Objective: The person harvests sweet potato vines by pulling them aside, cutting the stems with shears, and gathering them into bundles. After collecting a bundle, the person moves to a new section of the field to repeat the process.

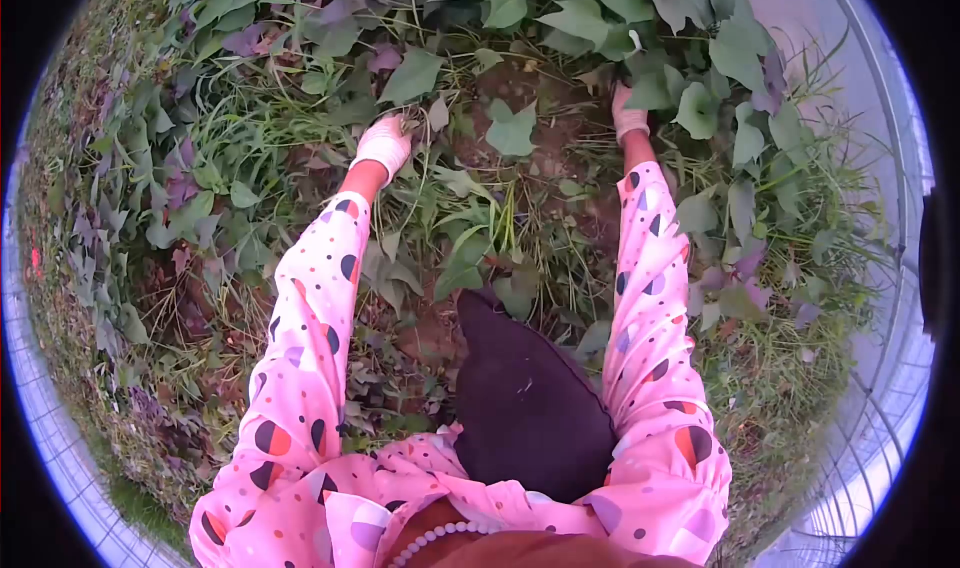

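Observation:
Both hands wear pale, whitish-pink gloves and reach down into a bed of leafy trailing vines that look like sweet potato. My left hand is closed among thin stems at the left of a bare soil patch, and seems to grip a vine there. A broad green leaf lies just above it. My right hand reaches in at the right side of the soil; broad leaves hide its fingers. Between the hands a single heart-shaped leaf rests over the soil.
Dark cloth, apparently over my knee, rises between my pink dotted sleeves. Grass tufts grow through the vines. Purple-tinged leaves lie to the left. Along the right edge runs a pale sheet with thin curved bars.

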`<state>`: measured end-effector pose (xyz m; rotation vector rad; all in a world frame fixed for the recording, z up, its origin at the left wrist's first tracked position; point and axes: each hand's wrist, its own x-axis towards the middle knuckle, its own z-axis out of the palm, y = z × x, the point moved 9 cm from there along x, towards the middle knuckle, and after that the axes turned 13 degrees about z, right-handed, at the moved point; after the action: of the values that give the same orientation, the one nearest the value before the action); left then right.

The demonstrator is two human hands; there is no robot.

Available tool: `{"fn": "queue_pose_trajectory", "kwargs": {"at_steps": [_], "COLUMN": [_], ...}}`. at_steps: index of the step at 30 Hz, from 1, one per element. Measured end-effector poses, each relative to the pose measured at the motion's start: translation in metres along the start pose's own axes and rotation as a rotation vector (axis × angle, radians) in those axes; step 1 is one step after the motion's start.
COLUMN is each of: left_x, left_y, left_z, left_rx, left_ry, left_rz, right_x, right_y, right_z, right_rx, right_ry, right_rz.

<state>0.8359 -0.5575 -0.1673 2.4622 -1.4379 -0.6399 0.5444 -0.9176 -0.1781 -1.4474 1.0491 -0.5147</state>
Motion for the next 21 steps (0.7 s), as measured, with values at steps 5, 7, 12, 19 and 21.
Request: {"fn": "queue_pose_trajectory", "kwargs": {"at_steps": [5, 7, 12, 19, 21], "left_x": [-0.016, -0.016, -0.03, -0.033, -0.034], "left_y": [0.008, -0.001, 0.001, 0.0, 0.002], "left_z": [0.006, 0.012, 0.012, 0.029, 0.025], "left_rx": [-0.086, -0.118, -0.19, -0.119, -0.124], "left_ry": [0.033, 0.071, 0.045, 0.1, 0.115], "left_rz": [0.024, 0.044, 0.007, 0.025, 0.01], "right_x": [-0.032, -0.061, -0.136, -0.125, -0.104], "right_y": [-0.001, -0.007, -0.003, 0.039, 0.039], "right_z": [-0.039, -0.014, 0.067, 0.123, 0.116], "right_rx": [-0.308, -0.068, 0.322, 0.749, 0.69], "right_ry": [0.241, 0.132, -0.216, -0.543, -0.374], "right_rz": [0.213, 0.324, 0.424, 0.827, 0.747]}}
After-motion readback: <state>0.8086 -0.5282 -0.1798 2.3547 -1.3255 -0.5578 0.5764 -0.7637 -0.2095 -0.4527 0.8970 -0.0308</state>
